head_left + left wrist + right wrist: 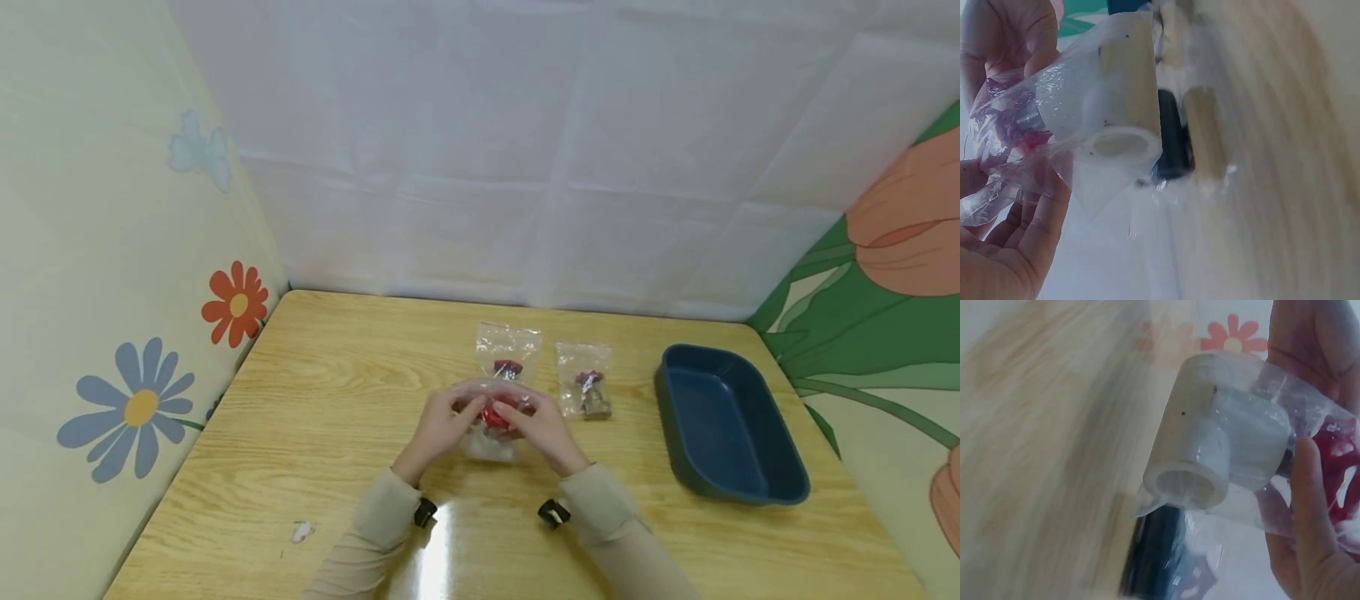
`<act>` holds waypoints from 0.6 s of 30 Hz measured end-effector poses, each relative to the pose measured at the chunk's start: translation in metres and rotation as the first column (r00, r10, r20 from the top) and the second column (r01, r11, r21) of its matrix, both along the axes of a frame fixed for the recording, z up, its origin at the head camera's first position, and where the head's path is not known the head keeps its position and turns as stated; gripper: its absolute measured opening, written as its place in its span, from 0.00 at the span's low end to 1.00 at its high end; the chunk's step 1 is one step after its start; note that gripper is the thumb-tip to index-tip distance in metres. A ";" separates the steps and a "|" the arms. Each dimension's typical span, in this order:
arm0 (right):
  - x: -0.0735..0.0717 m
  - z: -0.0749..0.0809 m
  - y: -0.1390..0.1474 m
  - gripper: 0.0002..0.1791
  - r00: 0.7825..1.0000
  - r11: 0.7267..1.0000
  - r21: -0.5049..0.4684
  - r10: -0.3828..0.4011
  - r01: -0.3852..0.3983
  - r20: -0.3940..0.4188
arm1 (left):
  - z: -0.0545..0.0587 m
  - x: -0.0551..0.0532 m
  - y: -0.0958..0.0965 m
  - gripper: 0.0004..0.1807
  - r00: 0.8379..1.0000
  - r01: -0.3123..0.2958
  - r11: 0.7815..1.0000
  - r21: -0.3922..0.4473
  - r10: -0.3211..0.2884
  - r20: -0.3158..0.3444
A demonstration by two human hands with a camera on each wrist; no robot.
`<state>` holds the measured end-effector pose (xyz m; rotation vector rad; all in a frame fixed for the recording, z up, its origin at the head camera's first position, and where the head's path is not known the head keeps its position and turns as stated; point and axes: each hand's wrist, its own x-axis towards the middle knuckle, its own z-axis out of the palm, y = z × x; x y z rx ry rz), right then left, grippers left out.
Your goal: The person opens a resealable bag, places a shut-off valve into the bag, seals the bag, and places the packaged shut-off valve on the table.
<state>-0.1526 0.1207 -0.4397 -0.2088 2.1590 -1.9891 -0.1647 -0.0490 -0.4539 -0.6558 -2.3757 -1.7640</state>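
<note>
A white plastic valve [1194,425] with a red handwheel [495,414] is sealed in a clear plastic bag [997,125]. My left hand [442,421] and right hand [546,425] grip it from either side, both thumbs pressing on the red handwheel through the film. The white tee-shaped body juts out from between the hands toward me, one round pipe mouth showing in both wrist views. Just beyond my hands lies another clear bag [510,340] with a red-handled part, its lower end hidden. A bagged brass valve [596,404] with a red handle rests to the right.
A deep dark blue tray [731,425] stands at the table's right side. White cloth [450,167] hangs behind the wooden table [337,400], and flower-printed cloths flank it. A small white worn patch [302,531] marks the tabletop at front left.
</note>
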 end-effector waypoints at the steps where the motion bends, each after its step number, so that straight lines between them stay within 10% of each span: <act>1: -0.003 0.002 -0.004 0.23 1.000 1.000 -0.003 -0.003 0.003 0.008 | 0.005 0.000 -0.003 0.09 1.000 -0.005 1.000 0.017 0.005 0.004; 6: -0.021 0.009 -0.027 0.21 1.000 1.000 -0.021 -0.005 0.006 0.021 | 0.022 -0.006 -0.020 0.07 0.998 -0.058 0.997 0.057 0.056 0.030; 18: -0.066 0.019 -0.072 0.14 0.989 0.996 -0.087 0.003 0.010 0.146 | 0.018 -0.052 -0.059 0.11 0.955 -0.199 0.979 0.038 0.185 0.233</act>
